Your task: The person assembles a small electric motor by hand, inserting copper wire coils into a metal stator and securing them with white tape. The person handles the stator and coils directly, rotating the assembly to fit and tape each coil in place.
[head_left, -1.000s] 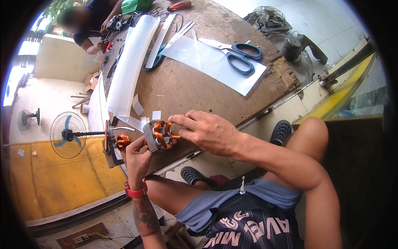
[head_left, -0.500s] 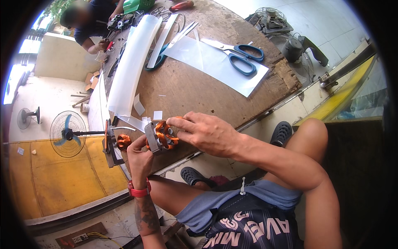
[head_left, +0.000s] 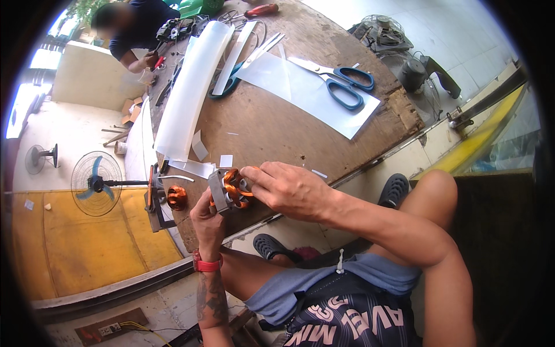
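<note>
My left hand (head_left: 206, 217) grips a small motor stator (head_left: 226, 188), a grey metal core wound with orange copper coils, from below at the near edge of the brown wooden table (head_left: 272, 127). From the right, my right hand (head_left: 286, 186) reaches in with its fingertips pinching the coils on the stator's top. A red band is on my left wrist. Another orange coil piece (head_left: 177, 197) lies on the table just left of my hands.
A roll of white sheet (head_left: 188, 92), a flat translucent sheet (head_left: 309, 92) and blue-handled scissors (head_left: 341, 87) lie farther back. Another person (head_left: 136, 29) works at the far end. Standing fans (head_left: 95, 182) are on the floor at left, fan parts (head_left: 404, 63) at right.
Both hands and the stator stay in nearly the same place. My right fingers have shifted slightly over the coils.
</note>
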